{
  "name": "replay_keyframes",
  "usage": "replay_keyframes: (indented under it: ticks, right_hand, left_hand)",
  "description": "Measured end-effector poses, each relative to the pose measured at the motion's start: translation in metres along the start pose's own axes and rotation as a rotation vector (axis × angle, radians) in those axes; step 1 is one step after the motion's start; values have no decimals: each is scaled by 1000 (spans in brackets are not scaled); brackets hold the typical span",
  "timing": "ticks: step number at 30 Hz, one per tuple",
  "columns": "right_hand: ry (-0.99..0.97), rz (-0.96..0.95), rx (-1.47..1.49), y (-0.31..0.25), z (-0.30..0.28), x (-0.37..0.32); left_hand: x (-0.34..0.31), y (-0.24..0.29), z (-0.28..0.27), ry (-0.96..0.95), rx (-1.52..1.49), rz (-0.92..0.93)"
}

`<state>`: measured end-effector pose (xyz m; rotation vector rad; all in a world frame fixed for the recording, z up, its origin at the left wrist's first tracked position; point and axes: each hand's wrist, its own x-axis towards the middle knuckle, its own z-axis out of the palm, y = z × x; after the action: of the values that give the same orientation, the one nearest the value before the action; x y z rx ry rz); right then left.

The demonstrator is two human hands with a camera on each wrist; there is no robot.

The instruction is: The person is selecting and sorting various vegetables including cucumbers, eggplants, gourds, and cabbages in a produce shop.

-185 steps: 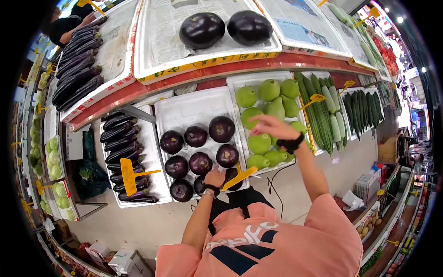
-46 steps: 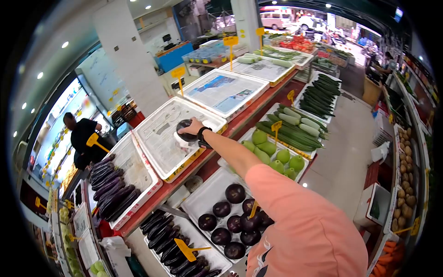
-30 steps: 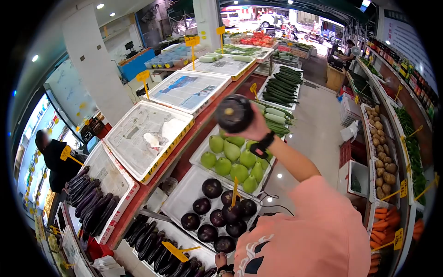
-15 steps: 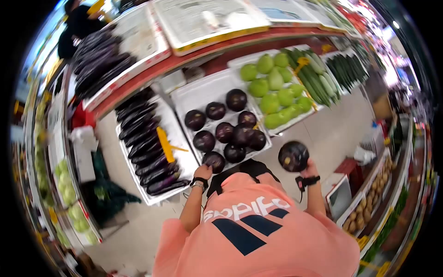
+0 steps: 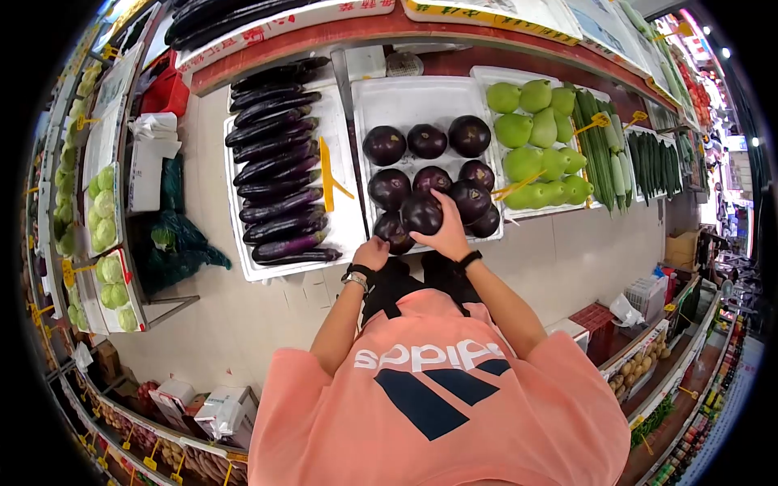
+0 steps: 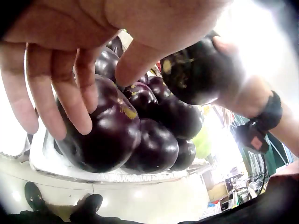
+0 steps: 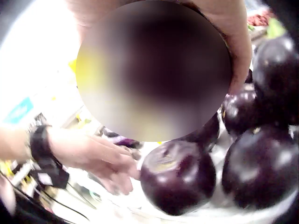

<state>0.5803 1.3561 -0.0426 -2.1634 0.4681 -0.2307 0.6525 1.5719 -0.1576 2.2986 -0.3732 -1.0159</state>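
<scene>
In the head view my right hand (image 5: 448, 235) grips a round, dark purple eggplant (image 5: 421, 213) above the front of a white foam crate (image 5: 405, 97). Several similar eggplants fill this crate, some stacked on the right. My left hand (image 5: 372, 255) is at the crate's front left corner, beside the nearest eggplant (image 5: 394, 232). The left wrist view has its loosely bent fingers (image 6: 70, 109) over that eggplant (image 6: 103, 135), with the held eggplant (image 6: 191, 74) to the right. A blurred patch covers most of the held eggplant in the right wrist view.
Long eggplants (image 5: 279, 170) lie in a crate on the left, under a yellow price tag (image 5: 327, 174). Right of the round ones are green gourds (image 5: 531, 130) and long green vegetables (image 5: 596, 150). A red-edged shelf (image 5: 292, 53) runs above the crates' far side.
My right hand has lifted a round eggplant off the newspaper-lined upper tray, swung it out to the right and brought it over the lower crate. The head view has tilted down.
</scene>
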Motion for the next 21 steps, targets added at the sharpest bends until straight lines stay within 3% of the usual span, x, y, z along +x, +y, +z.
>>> replay_keyframes:
  ticks: [3, 8, 12, 18, 21]
  right_hand:
    - [27, -188, -283, -3, 14, 22]
    - [-140, -224, -328, 30, 29, 30]
    - [-150, -297, -409, 43, 32, 25]
    - [-275, -262, -595, 42, 12, 19]
    - [-213, -294, -560, 33, 2, -1]
  left_hand:
    - [-8, -8, -1, 17, -128, -4]
    - [-12, -27, 19, 42, -316, 73]
    - [-14, -29, 28, 70, -508, 134]
    - [-8, -17, 37, 23, -390, 182]
    - [1, -21, 46, -1, -306, 221]
